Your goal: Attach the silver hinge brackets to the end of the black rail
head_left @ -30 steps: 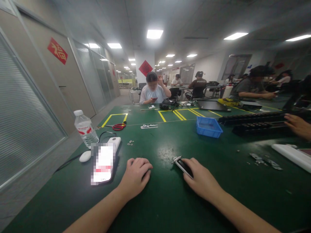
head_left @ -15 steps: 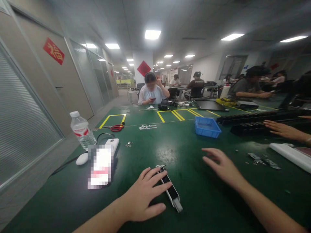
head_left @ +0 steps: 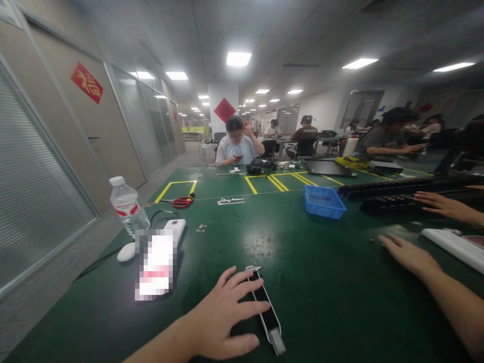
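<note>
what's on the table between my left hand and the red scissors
In the head view, a few small shiny rings lie between your left hand and the red scissors.

Left side: tall beige door (head_left: 109,146) beside grey striped glass panel (head_left: 38,166)
Far middle: white pillar (head_left: 223,91)
Ceiling (head_left: 302,30): grey, bright rectangular white light panels (head_left: 239,59)
Floor (head_left: 22,312): grey

On my feed, the left forearm (head_left: 166,343) and the right forearm (head_left: 456,305) are bare to the frame's edge, smooth, tapering forward; the left hand (head_left: 221,317) is bare, with 5 slender fingers (head_left: 252,308); the right hand (head_left: 414,257) is bare too; I can't make out nail detail.
</note>
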`<action>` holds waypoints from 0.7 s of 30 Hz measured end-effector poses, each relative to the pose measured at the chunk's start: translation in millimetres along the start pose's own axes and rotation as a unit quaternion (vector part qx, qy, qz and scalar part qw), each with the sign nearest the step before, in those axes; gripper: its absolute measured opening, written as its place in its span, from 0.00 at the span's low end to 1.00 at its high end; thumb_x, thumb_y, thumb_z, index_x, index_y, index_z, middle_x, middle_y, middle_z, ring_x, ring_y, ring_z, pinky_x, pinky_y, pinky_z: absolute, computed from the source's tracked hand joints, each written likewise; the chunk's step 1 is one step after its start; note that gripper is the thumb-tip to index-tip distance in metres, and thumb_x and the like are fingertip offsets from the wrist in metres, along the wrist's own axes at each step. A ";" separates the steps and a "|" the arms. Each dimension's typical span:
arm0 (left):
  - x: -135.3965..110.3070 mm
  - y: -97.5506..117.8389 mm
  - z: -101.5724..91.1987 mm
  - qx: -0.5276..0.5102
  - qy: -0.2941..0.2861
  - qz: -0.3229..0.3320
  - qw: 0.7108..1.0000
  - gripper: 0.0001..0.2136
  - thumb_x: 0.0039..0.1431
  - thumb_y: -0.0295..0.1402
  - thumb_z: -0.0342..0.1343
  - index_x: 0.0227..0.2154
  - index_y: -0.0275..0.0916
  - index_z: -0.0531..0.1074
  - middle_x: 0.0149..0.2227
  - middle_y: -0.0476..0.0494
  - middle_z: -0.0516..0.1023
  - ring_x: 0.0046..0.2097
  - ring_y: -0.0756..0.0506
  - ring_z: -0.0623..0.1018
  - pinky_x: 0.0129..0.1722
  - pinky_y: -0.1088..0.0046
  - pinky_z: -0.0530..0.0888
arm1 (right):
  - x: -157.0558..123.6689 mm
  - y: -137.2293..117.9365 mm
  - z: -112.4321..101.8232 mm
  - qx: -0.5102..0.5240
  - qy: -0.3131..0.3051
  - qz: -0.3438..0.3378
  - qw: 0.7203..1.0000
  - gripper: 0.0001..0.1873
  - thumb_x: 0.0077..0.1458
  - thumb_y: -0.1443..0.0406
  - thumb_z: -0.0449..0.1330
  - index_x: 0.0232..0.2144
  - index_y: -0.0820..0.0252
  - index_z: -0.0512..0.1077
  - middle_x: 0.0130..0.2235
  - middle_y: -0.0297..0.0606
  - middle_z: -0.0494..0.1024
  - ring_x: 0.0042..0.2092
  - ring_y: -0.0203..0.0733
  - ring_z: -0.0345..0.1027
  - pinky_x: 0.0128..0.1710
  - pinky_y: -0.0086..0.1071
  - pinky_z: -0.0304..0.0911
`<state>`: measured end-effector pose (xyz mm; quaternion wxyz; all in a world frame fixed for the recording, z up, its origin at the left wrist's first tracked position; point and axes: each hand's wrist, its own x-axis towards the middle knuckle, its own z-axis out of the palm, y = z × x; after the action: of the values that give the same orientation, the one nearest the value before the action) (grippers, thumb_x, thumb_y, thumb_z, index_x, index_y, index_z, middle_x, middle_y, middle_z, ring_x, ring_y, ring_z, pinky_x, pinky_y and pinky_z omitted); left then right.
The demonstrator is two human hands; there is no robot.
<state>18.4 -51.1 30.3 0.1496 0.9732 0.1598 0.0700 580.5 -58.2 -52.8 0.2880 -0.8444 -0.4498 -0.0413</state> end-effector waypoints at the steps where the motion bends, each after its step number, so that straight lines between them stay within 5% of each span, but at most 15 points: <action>1: 0.1 0.4 -0.3 0.001 0.000 0.002 1.000 0.26 0.57 0.41 0.55 0.59 0.53 0.59 0.64 0.44 0.58 0.64 0.33 0.56 0.60 0.42 0.50 | -2.6 -11.5 1.6 -0.014 -0.025 0.031 0.999 0.32 0.53 0.48 0.49 0.46 0.66 0.76 0.47 0.73 0.71 0.46 0.71 0.69 0.38 0.58 0.62; 7: -0.2 2.0 -0.8 0.003 0.019 0.025 0.999 0.26 0.56 0.42 0.56 0.58 0.53 0.60 0.63 0.44 0.60 0.63 0.33 0.58 0.60 0.43 0.52 | -25.4 -88.5 22.7 -0.040 -0.120 0.052 0.991 0.32 0.59 0.52 0.48 0.57 0.67 0.65 0.60 0.60 0.62 0.60 0.63 0.56 0.55 0.51 0.56; 15: -0.9 2.5 -0.1 0.004 0.015 0.041 0.999 0.27 0.55 0.41 0.57 0.58 0.52 0.60 0.63 0.43 0.60 0.63 0.33 0.60 0.60 0.44 0.52 | -83.2 -220.5 68.1 0.017 -0.167 -0.119 0.979 0.27 0.61 0.57 0.49 0.55 0.72 0.66 0.61 0.56 0.60 0.63 0.53 0.51 0.62 0.43 0.47; 21: -1.0 2.1 0.0 0.012 0.000 0.039 0.999 0.27 0.55 0.41 0.57 0.58 0.50 0.61 0.63 0.41 0.60 0.62 0.33 0.61 0.61 0.44 0.52 | -131.4 -301.3 84.2 0.100 -0.209 -0.226 0.946 0.25 0.63 0.53 0.47 0.55 0.62 0.67 0.60 0.45 0.64 0.63 0.48 0.53 0.61 0.42 0.51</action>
<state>18.1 -53.2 30.9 0.1355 0.9804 0.1228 0.0739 250.8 18.6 -30.5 0.2535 -0.6768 -0.6811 0.1175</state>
